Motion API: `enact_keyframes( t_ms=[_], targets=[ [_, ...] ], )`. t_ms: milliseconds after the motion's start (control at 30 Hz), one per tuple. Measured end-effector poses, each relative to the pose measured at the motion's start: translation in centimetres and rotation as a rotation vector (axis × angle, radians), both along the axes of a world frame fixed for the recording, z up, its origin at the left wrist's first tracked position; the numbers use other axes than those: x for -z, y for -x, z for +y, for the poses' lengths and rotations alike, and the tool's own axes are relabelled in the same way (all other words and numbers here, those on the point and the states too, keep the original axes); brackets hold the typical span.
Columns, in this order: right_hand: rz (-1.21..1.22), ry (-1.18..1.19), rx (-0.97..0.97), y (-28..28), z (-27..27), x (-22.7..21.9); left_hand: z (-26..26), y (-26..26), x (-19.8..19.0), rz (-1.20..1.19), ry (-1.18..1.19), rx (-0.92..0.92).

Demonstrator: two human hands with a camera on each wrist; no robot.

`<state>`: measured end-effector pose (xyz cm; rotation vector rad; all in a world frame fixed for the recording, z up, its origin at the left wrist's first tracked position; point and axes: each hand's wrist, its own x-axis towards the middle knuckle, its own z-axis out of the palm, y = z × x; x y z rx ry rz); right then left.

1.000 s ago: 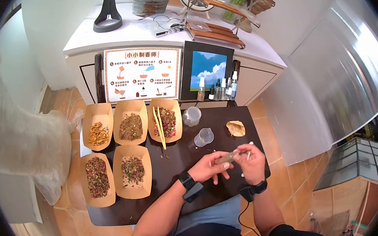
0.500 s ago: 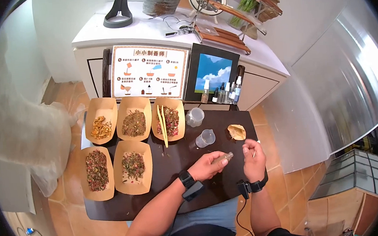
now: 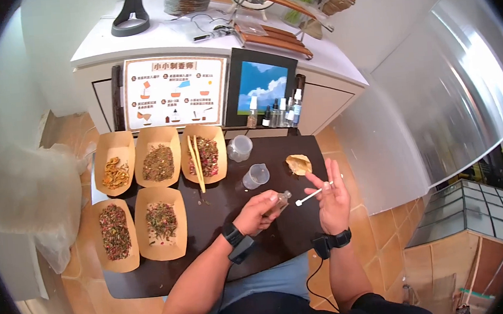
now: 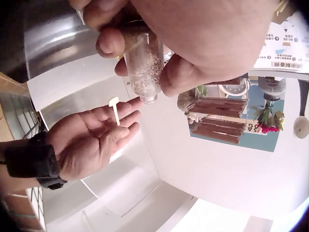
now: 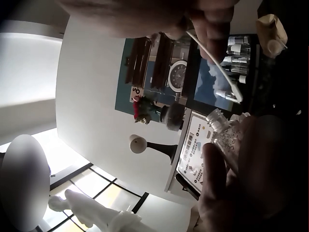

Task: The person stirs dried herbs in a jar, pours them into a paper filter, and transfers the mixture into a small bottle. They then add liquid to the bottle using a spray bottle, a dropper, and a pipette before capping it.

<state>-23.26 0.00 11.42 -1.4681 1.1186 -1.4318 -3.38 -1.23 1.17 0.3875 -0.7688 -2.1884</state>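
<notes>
In the head view my left hand [image 3: 257, 212] grips a small clear glass bottle [image 3: 282, 199], its uncapped neck pointing up and to the right. Reddish-brown bits cling inside the bottle [image 4: 144, 65], as the left wrist view shows. To its right, my right hand [image 3: 333, 203] is raised with the fingers extended, and the thumb holds a slim white scoop [image 3: 309, 198] against them. The scoop's small head [image 5: 236, 94] points toward the bottle mouth, a short gap away. Beyond the hands lies a crumpled brown paper piece [image 3: 298, 164].
Several paper trays of dried petals and herbs stand at left, including a front tray [image 3: 183, 245]; yellow tweezers [image 3: 196, 164] lie across another. Two clear plastic cups, one a beaker [image 3: 256, 176], stand mid-table. Small bottles [image 3: 276, 112] line up before a picture and an instruction sheet [image 3: 174, 92].
My hands, earlier together at the bottle, have drawn apart. The right fingers have straightened, bringing the scoop into plain view, and the bottle now tilts more upright in my left hand.
</notes>
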Motion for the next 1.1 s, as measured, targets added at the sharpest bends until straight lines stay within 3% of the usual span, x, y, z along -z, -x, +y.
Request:
enact_keyframes(
  t_ms=[367, 800, 1000, 1100],
  targets=[
    [-0.099, 0.025, 0.099, -1.2, 0.9, -1.0, 0.0, -0.2, -0.3, 0.030, -0.006, -0.006],
    [-0.113, 0.038, 0.083, -2.6, 1.1, -0.6, 0.1, -0.3, -0.4, -0.007, 0.037, 0.025],
    [0.033, -0.015, 0.074, -2.6, 1.3, 0.5, 0.0, -0.1, -0.2, -0.021, 0.062, 0.023],
    [0.318, 0.073, 0.118, -2.4, 1.3, 1.1, 0.1, -0.3, -0.3, 0.011, 0.029, 0.026]
  ],
)
